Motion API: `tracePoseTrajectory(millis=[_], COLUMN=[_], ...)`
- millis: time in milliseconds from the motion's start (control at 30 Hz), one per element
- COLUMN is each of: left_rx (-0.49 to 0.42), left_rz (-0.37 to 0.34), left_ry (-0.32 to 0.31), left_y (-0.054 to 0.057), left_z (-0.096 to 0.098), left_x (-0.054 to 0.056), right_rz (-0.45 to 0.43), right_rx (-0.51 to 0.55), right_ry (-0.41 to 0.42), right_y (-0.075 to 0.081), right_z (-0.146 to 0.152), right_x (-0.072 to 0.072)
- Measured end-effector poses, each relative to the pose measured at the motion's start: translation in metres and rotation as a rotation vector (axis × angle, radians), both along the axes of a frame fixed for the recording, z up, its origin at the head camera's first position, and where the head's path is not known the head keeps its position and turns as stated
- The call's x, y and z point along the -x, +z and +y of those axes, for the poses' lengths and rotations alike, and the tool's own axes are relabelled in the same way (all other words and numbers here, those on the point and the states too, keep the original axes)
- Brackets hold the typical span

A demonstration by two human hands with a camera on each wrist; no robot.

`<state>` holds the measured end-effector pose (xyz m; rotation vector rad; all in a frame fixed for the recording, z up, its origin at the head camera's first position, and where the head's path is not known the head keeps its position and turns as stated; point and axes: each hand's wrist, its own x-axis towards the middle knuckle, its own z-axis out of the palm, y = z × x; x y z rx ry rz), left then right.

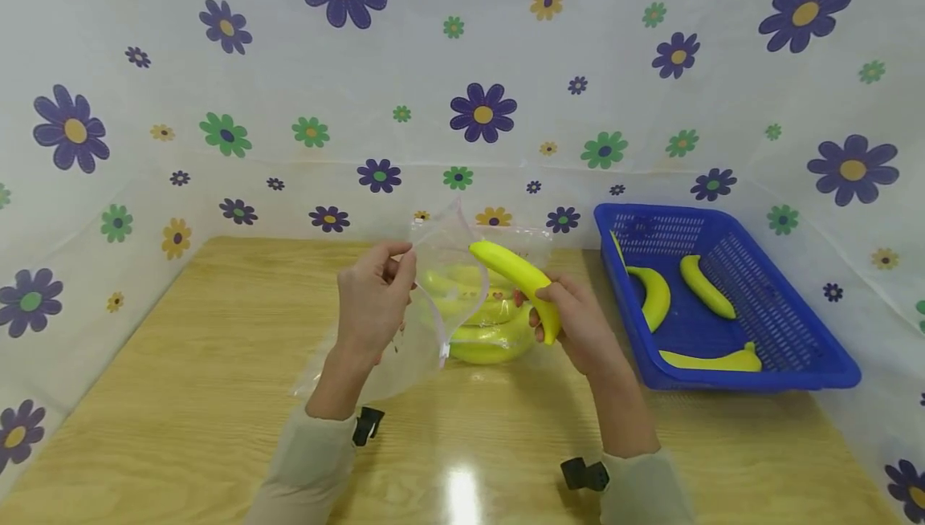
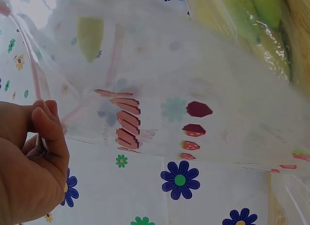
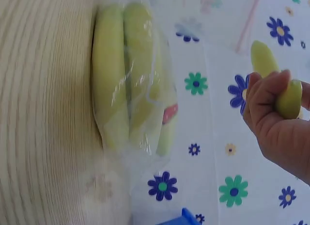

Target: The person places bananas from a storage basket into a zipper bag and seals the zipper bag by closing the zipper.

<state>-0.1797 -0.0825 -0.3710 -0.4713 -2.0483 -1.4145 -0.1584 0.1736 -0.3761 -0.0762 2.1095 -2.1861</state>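
Two pale sleeves are seen nearest. By the left hand, one translucent bag is pinched at its rim. In the right hand, one banana is gripped, its tip pointed toward the bag's mouth; whether the bag is touched cannot be told. Beyond and between both hands, at least three bagged bananas are contained in one filled bag. Right of the right hand, past a narrow table strip, three loose bananas and one yellow sliver are held in one blue basket. Left of the left hand, broad wooden table is edged by flowered curtain.
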Motion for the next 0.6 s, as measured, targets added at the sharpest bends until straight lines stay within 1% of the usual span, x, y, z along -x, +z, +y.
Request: tracePoseTrajectory(millis=[100,233,300,400,600], left_rx=[0.003,0.026,0.045,0.067,0.084], left_rz=[0.008,0.015,0.021,0.037,0.071], left_ry=[-0.013,-0.023,-0.019,-0.009,0.006], left_y=[0.0,0.0,0.0,0.0,0.001], left_z=[0.001,0.003,0.003,0.003,0.004], left_x=[-0.002,-0.003,-0.004,-0.004,-0.004], right_rz=[0.013,0.027,0.029,0.009,-0.054], right_rx=[0.041,0.023,0.015,0.017,0.07], right_ry=[0.088,0.12,0.127,0.128,0.088], right_y=[0.001,0.0,-0.002,-0.004,-0.009], right_z=[-0.008,-0.012,-0.012,-0.015,-0.026], right_x=[-0.006,-0.009,-0.008,-0.007,-0.006])
